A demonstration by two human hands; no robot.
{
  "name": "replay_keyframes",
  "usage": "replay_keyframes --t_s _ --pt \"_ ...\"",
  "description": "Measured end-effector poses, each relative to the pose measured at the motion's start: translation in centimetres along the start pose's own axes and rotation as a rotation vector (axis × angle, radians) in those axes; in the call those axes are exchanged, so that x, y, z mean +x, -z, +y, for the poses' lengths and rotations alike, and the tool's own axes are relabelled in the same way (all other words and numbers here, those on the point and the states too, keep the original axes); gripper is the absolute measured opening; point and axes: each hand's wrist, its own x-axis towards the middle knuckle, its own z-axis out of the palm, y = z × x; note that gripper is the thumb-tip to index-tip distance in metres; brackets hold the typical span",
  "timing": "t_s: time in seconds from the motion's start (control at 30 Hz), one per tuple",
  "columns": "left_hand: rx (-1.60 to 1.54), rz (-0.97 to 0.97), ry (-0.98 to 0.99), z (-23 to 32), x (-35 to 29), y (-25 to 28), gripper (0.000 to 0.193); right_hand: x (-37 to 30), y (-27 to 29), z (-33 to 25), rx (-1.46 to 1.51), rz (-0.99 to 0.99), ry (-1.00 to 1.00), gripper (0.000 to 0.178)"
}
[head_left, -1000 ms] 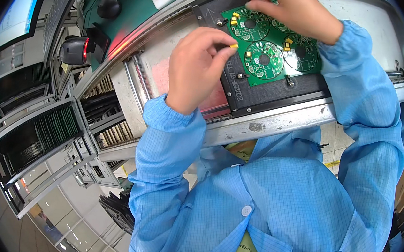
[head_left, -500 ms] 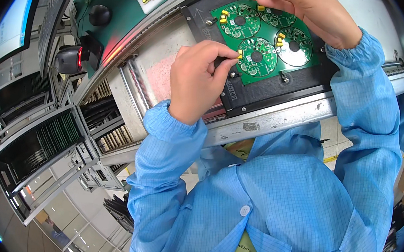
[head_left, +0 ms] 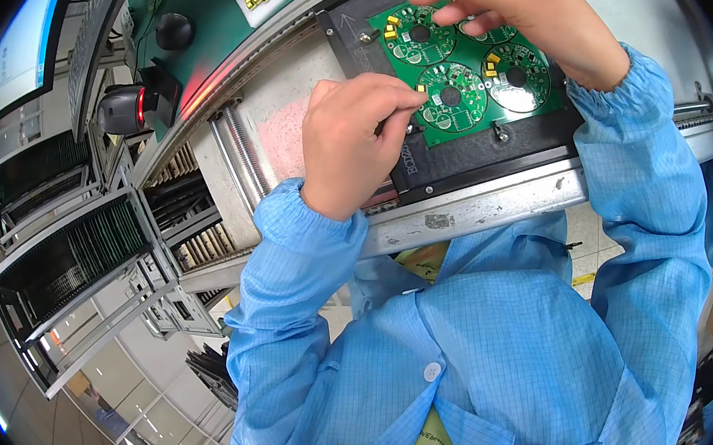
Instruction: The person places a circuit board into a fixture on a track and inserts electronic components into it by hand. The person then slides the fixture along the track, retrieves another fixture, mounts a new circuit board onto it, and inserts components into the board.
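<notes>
My left hand (head_left: 354,141) is closed in a pinch at the left edge of the lower-left round circuit board (head_left: 461,112). Its thumb and forefinger close on a small yellow component, mostly covered by the fingertips; another yellow component (head_left: 422,88) shows just above them. Over the upper boards hangs my right hand (head_left: 531,16), thumb and forefinger pinched near the picture's top edge, the other fingers loosely curled. What that pinch holds, if anything, I cannot make out. The green panel (head_left: 497,116) carries several round boards with yellow components and lies in a black carrier (head_left: 483,159).
A metal rail (head_left: 496,203) runs along the near side of the carrier. At the upper left, a white tray (head_left: 267,15) holds rows of yellow components. Nearby are a black mouse (head_left: 174,31), a scanner with a red light (head_left: 123,107), a screen (head_left: 23,27) and board racks (head_left: 70,255).
My right hand has moved slightly left and down, its lower fingers more spread. My left hand stays at the lower-left board, its fingertips now covering more of the yellow component there.
</notes>
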Motion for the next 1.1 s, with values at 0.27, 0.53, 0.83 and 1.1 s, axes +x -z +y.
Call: replay_keyframes --t_s 0.27,0.53,0.83,1.1 --pt "0.075 0.018 -0.020 -0.3 -0.2 0.4 0.017 -0.3 -1.2 0.5 -0.470 -0.100 0.380 0.018" --pt "0.053 0.006 -0.040 0.0 0.3 1.5 0.019 2.1 0.1 3.4 -0.952 -0.096 1.428 0.022" --pt "-0.125 0.114 0.192 -1.2 0.6 2.7 0.019 -1.1 -3.1 2.4 -1.070 -0.103 0.654 0.019" --pt "-0.151 0.103 0.215 -1.4 0.5 2.6 0.018 -1.1 -3.2 2.3 -1.128 -0.080 0.721 0.018"
